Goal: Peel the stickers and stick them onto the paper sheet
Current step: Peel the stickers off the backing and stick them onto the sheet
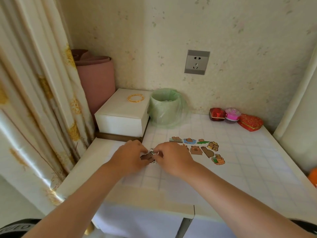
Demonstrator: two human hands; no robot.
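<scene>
Both hands are at the near left part of the bench point(80, 170), working together over the left edge of the gridded paper sheet point(243, 162).

The left hand point(130, 156) holds a brown sticker point(147, 157), an animal figure with a white border. Its fingers point(139, 148) are curled in and clamped on the sticker's left side. The right hand point(173, 157) meets it from the other side, with fingers point(159, 152) pinched together on the upper right edge. The sticker sits between the two hands, just above the sheet. Whether it touches the paper cannot be told, nor whether its backing is coming away.

A cluster of placed stickers point(195, 149) lies flat on the sheet just to the right of the right hand. They are mostly brown animal figures, with one green piece among them.

At the back left, a white box point(121, 115) rests on a dark base, with gold bangles point(135, 98) on its lid. Just beside it stands a small bin point(165, 107) lined with a green bag. At the back right, close together, are a red box point(217, 114), a pink round box point(232, 114) and a red heart-shaped box point(250, 122).

A wall socket point(197, 62) is set in the wall above the bench. A rolled pink mat point(98, 78) stands upright in the corner behind the white box, next to a patterned curtain point(34, 86).
</scene>
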